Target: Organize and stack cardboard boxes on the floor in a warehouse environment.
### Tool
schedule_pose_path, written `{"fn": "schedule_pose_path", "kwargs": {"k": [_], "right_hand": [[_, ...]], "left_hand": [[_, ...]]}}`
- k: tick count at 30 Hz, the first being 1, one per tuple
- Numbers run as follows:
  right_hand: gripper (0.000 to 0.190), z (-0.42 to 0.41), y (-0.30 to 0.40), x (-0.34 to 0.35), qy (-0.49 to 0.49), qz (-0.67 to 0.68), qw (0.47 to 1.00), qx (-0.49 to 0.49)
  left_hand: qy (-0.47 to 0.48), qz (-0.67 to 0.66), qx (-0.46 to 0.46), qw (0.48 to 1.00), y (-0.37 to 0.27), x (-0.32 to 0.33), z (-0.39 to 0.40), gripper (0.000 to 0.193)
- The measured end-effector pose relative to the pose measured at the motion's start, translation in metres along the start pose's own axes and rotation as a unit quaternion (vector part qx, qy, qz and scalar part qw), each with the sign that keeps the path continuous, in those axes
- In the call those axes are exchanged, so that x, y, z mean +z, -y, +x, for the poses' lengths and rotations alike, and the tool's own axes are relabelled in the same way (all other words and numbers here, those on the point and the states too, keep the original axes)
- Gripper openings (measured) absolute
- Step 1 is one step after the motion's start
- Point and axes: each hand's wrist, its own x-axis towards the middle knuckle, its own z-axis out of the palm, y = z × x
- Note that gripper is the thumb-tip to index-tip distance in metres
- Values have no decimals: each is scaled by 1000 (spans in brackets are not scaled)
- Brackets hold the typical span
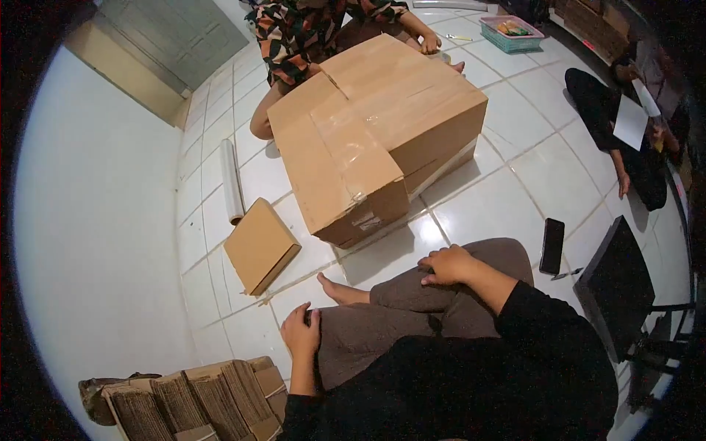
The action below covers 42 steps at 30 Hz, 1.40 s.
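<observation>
My left hand (301,332) rests on my left knee, its fingers a little apart and nothing in them. My right hand (448,265) lies on my right thigh, fingers loosely bent, holding nothing. Before my crossed legs stands a large taped cardboard box (358,165) on the tiled floor, pushed against or joined to a second cardboard box (419,88); I cannot tell which. A flat brown cardboard box (260,247) lies left of them, beside a roll of clear stretch film (231,181). Neither hand touches any of these.
A person in a patterned shirt (287,44) sits behind the boxes. At right are a smartphone (552,246), a pen (567,274), a black case or box (618,286) and another seated person (601,110). Folded cardboard (209,391) stands at lower left; a basket (511,41) sits far back.
</observation>
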Motion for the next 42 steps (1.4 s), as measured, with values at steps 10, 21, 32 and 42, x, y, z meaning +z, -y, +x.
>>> {"fn": "schedule_pose_path", "kwargs": {"k": [10,21,32,42], "right_hand": [[50,-5,1,2,-46,72,996,8],[48,-23,-16,-5,-132,140,981,-23],[59,-20,-267,-104,-599,427,644,212],[81,83,-324,-140,-392,564,701,194]], "left_hand": [[312,62,-34,947,-1,17,42,47],[222,-6,-29,975,8,18,32,43],[121,-169,312,927,-108,12,19,24],[62,-151,435,886,-287,46,68,41]]}}
